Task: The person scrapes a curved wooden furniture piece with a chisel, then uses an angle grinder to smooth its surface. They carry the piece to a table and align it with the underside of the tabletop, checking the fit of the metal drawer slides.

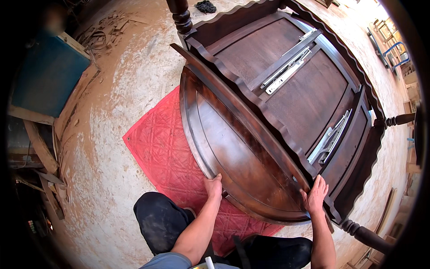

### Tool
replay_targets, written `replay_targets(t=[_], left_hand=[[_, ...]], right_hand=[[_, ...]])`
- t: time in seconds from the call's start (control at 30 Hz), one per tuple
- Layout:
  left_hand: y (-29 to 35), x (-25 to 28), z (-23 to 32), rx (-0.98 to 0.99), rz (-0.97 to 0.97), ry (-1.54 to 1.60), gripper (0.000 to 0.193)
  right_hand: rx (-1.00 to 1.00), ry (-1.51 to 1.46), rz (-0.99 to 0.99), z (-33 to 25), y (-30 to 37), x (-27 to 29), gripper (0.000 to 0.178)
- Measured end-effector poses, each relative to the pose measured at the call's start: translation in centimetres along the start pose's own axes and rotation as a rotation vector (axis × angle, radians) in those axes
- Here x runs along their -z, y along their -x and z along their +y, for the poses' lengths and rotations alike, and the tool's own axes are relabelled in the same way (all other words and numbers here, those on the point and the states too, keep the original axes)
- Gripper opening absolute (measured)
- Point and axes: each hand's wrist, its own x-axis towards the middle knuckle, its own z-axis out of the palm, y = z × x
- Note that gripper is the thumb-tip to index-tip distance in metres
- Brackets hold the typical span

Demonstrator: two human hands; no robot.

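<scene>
Brown panel [242, 154]: beside the table [298, 96], long axis from eleven to five o'clock.
Left hand [214, 186]: mine, clamped on the curved edge, panel mostly toward one o'clock.
Right hand [316, 195]: I grip the straight edge, near its five-o'clock end.

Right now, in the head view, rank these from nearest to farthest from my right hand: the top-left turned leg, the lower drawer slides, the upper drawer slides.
From your right hand:
1. Lower drawer slides: just above it.
2. Upper drawer slides: farther up, toward the left.
3. Top-left turned leg: at the furniture's far left corner.
</scene>
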Motion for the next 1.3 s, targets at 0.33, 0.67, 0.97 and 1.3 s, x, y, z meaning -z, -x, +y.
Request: replay_targets(t=[0.33, 0.67, 0.97, 1.3], left_hand=[[0.9, 0.5, 1.3, -0.06, -0.028, -0.207, 0.044], [2.1, -0.8, 2.6, -0.012, -0.134, -0.315, 0.049], [0.2, 0.6, 0.5, -0.06, -0.086, -0.285, 0.04], [0.5, 0.6, 1.0, -0.088, -0.166, -0.267, 0.033]], right_hand=[[0.0, 0.002, 0.007, 0.5, 0.0, -0.4, 0.098], [-0.043, -0.01, 0.028, 1.1, 0.0, -0.6, 0.096], [-0.016, 0.01, 0.015, 0.3, -0.1, -0.5, 0.097], [-0.021, 0.022, 0.031, 0.1, 0.3, -0.1, 0.097]])
